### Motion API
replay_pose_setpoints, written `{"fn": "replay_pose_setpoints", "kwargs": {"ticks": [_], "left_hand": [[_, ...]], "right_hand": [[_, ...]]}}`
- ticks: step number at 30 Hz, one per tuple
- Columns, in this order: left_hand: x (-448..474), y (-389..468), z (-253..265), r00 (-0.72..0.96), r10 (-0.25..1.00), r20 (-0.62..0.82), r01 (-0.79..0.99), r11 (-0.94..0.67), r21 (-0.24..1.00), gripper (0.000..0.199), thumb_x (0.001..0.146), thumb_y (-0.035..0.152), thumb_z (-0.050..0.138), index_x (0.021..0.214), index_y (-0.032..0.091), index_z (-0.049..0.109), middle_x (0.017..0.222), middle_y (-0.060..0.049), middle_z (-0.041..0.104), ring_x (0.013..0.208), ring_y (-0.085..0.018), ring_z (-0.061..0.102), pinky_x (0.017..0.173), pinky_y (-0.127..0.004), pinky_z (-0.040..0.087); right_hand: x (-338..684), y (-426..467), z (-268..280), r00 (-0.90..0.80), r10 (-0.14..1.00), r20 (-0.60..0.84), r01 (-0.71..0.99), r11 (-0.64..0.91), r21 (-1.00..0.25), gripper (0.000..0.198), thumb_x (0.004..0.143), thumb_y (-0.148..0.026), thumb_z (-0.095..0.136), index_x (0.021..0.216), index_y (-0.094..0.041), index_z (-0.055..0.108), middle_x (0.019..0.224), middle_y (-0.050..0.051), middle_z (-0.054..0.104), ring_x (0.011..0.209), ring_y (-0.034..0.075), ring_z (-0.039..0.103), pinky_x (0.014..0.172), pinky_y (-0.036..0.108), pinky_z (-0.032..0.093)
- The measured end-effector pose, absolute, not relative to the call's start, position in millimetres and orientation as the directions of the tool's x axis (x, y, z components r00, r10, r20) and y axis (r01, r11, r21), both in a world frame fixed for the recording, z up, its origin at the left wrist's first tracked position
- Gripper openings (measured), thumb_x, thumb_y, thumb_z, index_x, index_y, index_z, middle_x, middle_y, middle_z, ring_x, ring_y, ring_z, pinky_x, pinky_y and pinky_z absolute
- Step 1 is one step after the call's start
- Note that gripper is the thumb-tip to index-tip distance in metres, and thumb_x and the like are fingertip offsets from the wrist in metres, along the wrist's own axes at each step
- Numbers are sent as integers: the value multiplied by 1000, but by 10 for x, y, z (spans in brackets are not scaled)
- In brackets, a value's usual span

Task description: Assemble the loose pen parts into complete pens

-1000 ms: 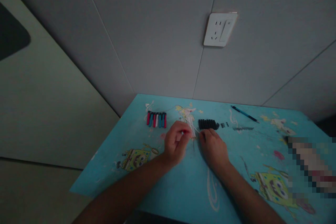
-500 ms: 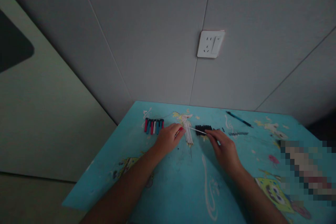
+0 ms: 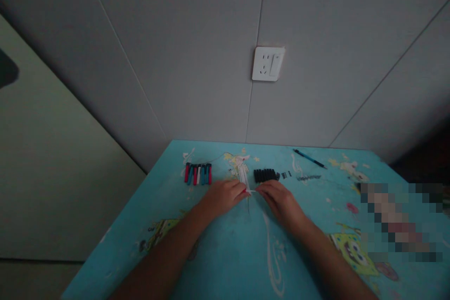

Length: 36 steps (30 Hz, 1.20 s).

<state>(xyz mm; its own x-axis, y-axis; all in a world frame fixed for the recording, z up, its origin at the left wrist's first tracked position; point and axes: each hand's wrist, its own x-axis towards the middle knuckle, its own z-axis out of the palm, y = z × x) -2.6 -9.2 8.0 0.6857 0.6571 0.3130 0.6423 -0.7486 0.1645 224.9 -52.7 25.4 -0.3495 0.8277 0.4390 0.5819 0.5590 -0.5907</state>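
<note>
My left hand (image 3: 224,195) is closed around a red pen barrel (image 3: 244,191), of which only a bit shows at the fingertips. A thin white refill (image 3: 252,191) is pinched in my right hand (image 3: 281,198). Its far end meets the red barrel; how deep it sits inside is hidden. Just beyond the fingers lies a bundle of white refills (image 3: 242,173). Red, blue and white pen barrels (image 3: 198,174) with dark ends are lined up left of them. Short black tubes (image 3: 265,176) stand in a row behind my right hand.
Small black parts (image 3: 284,175) and a strip of what look like springs (image 3: 309,177) lie farther right. A blue-and-black pen (image 3: 309,158) rests near the wall. A pixelated patch (image 3: 397,220) covers something at the right. A wall socket (image 3: 268,63) sits above the blue patterned table (image 3: 225,253).
My hands have come closer together and nearer to me. The refill, held out long before, now shows only a short stretch between them. The view has shifted slightly.
</note>
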Motion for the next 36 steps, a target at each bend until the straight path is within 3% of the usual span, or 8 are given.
{"fn": "replay_pose_setpoints", "kwargs": {"ticks": [5,9,16,19,23,26,30,36], "left_hand": [[9,-107,30,711,644,283,637,-760,131,30,98,38,41,93,19,63,82,-4,65,76,-17,63,68,-27,46],[16,-121,53,707,654,270,646,-752,132,30,98,38,41,92,18,62,82,-4,66,76,-17,64,67,-27,46],[121,-229,50,689,678,257,659,-733,169,23,98,32,44,113,24,59,90,-4,69,76,-19,66,66,-28,47],[109,-208,64,670,695,261,664,-718,208,22,99,29,42,110,23,60,91,-5,69,79,-18,66,68,-27,47],[54,-153,94,586,757,289,709,-652,269,25,100,30,35,101,21,59,88,-4,66,80,-18,64,70,-27,46],[39,-135,90,544,782,304,724,-621,301,28,101,30,33,96,21,58,85,-4,65,79,-17,64,70,-27,44],[46,-132,70,533,789,307,721,-613,323,28,100,31,33,96,21,58,84,-3,65,76,-16,63,69,-26,44],[45,-114,35,527,799,289,724,-600,340,28,100,32,35,99,22,61,88,-4,67,82,-18,64,74,-27,46]], "right_hand": [[2197,-572,185,-300,866,400,577,499,-647,26,96,-23,48,118,-23,61,108,7,67,100,20,62,91,36,49],[2203,-571,180,-298,864,405,554,502,-664,23,96,-22,48,113,-24,63,104,6,68,98,19,63,90,34,49],[2217,-556,180,-332,845,419,573,534,-622,25,97,-23,47,114,-24,65,103,7,69,98,20,63,91,35,50],[2262,-519,192,-299,857,420,615,509,-602,27,97,-27,48,119,-23,62,109,7,68,102,20,63,93,35,48],[2491,-365,128,-45,902,430,832,272,-484,29,97,-27,43,115,-18,64,107,11,66,97,22,62,90,35,48],[2675,-254,21,33,919,394,938,108,-330,29,95,-23,45,115,-17,65,98,10,66,93,22,61,88,34,46],[2749,-202,-61,11,942,336,978,60,-200,29,91,-22,52,116,-18,66,96,10,64,92,22,60,88,32,44],[2724,-223,-38,26,944,330,980,40,-193,22,91,-25,53,102,-17,70,92,10,65,89,21,61,86,31,43]]}}
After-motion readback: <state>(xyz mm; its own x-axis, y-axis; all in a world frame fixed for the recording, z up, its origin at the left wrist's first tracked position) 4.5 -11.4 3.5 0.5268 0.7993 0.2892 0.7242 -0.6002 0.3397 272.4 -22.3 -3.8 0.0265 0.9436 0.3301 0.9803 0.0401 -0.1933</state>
